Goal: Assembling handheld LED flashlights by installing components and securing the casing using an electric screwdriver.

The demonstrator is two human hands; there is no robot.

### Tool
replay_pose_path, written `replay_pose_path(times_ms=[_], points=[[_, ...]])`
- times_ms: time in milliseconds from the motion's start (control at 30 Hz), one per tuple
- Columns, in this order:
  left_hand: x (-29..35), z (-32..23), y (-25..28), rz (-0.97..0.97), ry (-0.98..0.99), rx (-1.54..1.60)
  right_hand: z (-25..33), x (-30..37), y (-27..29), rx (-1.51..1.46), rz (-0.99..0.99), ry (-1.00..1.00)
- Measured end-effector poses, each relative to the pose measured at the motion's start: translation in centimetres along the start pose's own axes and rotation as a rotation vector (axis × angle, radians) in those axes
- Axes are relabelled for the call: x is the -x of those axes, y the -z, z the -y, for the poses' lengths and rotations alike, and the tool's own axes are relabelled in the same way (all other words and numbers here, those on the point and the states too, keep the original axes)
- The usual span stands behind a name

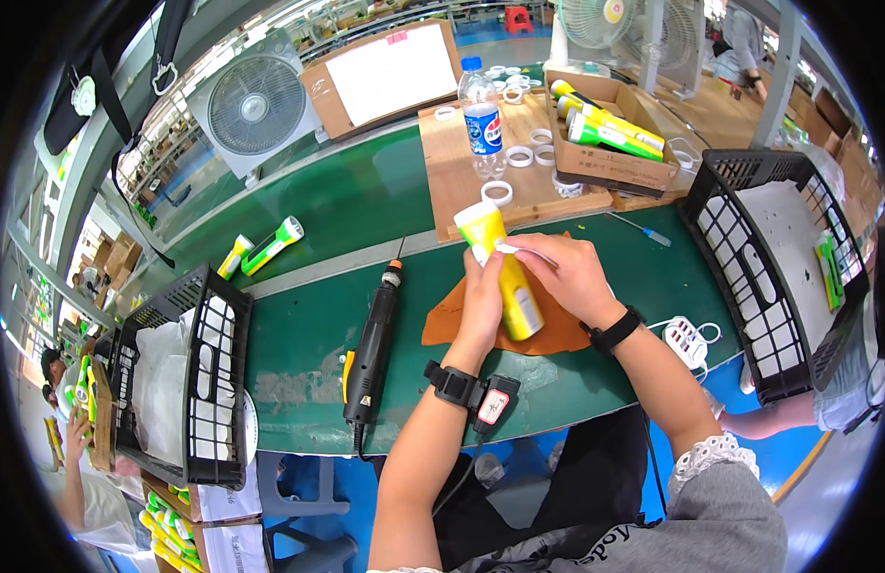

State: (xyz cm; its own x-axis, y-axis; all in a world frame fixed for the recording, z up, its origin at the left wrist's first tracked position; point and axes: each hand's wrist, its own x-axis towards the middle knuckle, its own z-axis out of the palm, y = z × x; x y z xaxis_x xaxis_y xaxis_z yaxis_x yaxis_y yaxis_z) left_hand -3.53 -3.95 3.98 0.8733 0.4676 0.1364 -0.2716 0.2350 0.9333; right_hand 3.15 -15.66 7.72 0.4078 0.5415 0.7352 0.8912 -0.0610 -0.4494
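Note:
A yellow flashlight [521, 304] with a white head is tilted over the table in front of me, gripped by my left hand [479, 307]. My right hand [568, 275] pinches a thin white piece [530, 251] against the flashlight's side, just below the head; its kind is too small to make out. Beneath both hands lies a brown leather-like sheet [446, 323]. To the left of my left hand rests a black electric screwdriver [373, 349], its bit pointing away from me.
Black crates [234, 382] [772, 358] flank the green table [299, 382]. Behind are a water bottle [480, 129], white rings [519, 156] and a carton [619, 174] of flashlights. A small screwdriver [657, 236] and a power strip [686, 341] lie right. Two flashlights [272, 245] lie far left.

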Motion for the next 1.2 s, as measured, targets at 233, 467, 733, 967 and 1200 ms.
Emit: replay_pose_path(times_ms=[233, 467, 733, 967, 1200], points=[[0.2, -0.5, -0.9, 0.13, -0.083, -0.151, -0.7, 0.0, 0.6, 0.055, -0.073, -0.066], [0.0, 0.2, 0.3, 0.005, -0.196, -0.375, -0.5, -0.1, 1.3, 0.191, 0.029, 0.03], [0.5, -0.5, -0.4, -0.049, -0.336, -0.71, -1.0, -0.3, 1.3, 0.032, 0.08, -0.066], [-0.6, 1.2, 1.0, -0.157, -0.275, -0.523, -1.8, -0.7, 2.0, -0.061, -0.074, -0.184], [-1.2, 0.1, 2.3, -0.086, 0.2, 0.158, -6.8, 0.1, 4.0, 0.716, -0.051, -0.032]])
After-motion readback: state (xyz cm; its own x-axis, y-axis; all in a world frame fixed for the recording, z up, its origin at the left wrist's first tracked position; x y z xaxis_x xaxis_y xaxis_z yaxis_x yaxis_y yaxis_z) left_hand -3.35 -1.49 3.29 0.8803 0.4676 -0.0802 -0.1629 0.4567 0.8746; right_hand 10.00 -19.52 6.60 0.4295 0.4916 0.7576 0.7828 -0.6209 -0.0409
